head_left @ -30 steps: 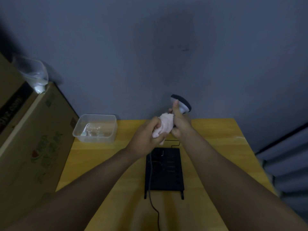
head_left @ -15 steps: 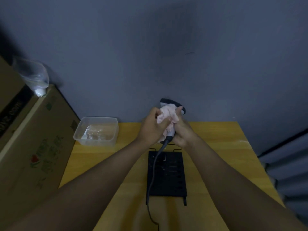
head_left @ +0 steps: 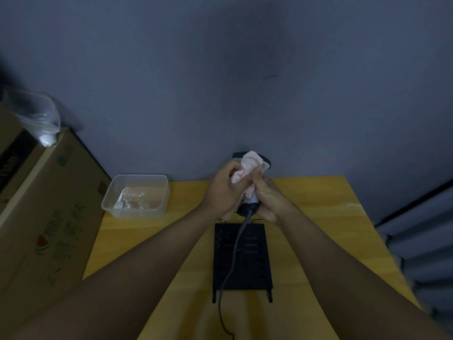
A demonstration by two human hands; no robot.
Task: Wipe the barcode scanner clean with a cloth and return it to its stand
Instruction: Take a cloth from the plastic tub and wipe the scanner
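Above the far end of the yellow table, my right hand grips the handle of the grey and black barcode scanner. Its head points away from me and is mostly covered by a pale pink cloth. My left hand presses that cloth against the scanner's head. The scanner's grey cable hangs down from the handle across the black stand, which lies flat on the table under my hands.
A clear plastic tub sits at the table's back left corner. Large cardboard boxes stand along the left edge, with a plastic bag on top. A grey wall rises close behind the table.
The cloth has moved from the handle up onto the scanner's head. Both hands and the scanner shifted slightly left and the head tilted away.
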